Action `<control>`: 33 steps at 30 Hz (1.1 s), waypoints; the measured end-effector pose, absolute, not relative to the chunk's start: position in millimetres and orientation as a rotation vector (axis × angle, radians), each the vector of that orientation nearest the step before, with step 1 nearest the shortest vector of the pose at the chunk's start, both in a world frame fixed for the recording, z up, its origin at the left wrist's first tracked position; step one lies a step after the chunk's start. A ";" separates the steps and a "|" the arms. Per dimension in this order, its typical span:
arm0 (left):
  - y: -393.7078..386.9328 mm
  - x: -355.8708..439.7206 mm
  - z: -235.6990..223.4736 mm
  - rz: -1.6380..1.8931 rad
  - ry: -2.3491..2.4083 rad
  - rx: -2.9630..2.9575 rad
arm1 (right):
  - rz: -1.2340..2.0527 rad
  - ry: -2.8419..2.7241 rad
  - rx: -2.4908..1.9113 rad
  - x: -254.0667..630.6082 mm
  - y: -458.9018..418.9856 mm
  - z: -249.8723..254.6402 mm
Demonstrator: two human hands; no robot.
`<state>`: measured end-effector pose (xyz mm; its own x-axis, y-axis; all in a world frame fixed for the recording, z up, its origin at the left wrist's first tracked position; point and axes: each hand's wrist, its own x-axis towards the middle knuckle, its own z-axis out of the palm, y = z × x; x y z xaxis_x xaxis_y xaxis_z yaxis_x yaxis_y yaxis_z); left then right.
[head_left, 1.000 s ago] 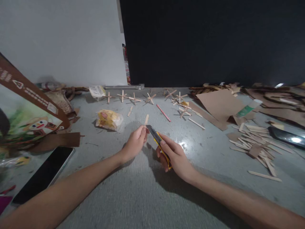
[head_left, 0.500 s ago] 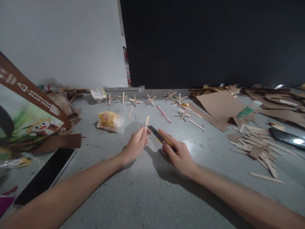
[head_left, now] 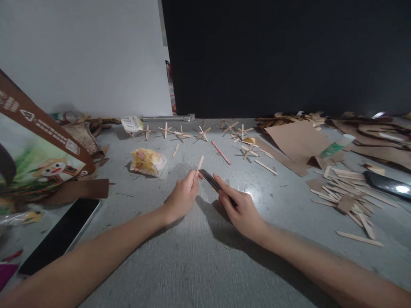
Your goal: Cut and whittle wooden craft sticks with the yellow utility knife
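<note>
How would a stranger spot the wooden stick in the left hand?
At the back of the grey table is a black panel. Nearer the camera, the left hand pinches the stick, beside the cutter in the right hand. It alone is held; other wooden sticks rest about the table.

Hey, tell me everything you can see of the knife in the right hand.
The knife is slim and straight, with a dark, metal-looking front and a little yellow showing along its lower edge. The right hand grips it and hides much of its handle. It slants in the picture, its tip up and to the left, close by the fingertips of the left hand and the wooden stick. Whether the tip touches the stick cannot be told.
</note>
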<state>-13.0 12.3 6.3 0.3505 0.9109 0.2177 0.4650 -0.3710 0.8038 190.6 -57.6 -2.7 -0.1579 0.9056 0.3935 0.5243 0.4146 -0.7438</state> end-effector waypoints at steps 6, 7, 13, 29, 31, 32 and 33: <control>8.2 -15.3 3.3 0.754 1.350 2.107 | 0.506 -1.897 -1.246 185.1 -62.4 1.7; 8.1 -15.6 2.1 0.735 1.369 2.133 | 0.526 -1.899 -1.258 183.9 -63.4 2.5; 9.2 -16.7 -2.0 0.675 1.409 2.212 | 0.718 -1.810 -1.315 180.4 -66.1 8.7; 21.1 -9.6 -1.4 0.853 0.987 1.624 | 1.237 -1.336 -1.265 176.9 -55.7 10.6; 20.8 -9.5 -0.8 0.858 0.967 1.602 | 1.258 -1.311 -1.247 175.9 -56.1 11.5; 20.9 -9.5 -0.7 0.860 0.955 1.595 | 1.266 -1.302 -1.239 175.4 -56.5 12.0; 21.1 -9.5 -0.8 0.862 0.944 1.588 | 1.271 -1.295 -1.234 175.0 -56.9 12.2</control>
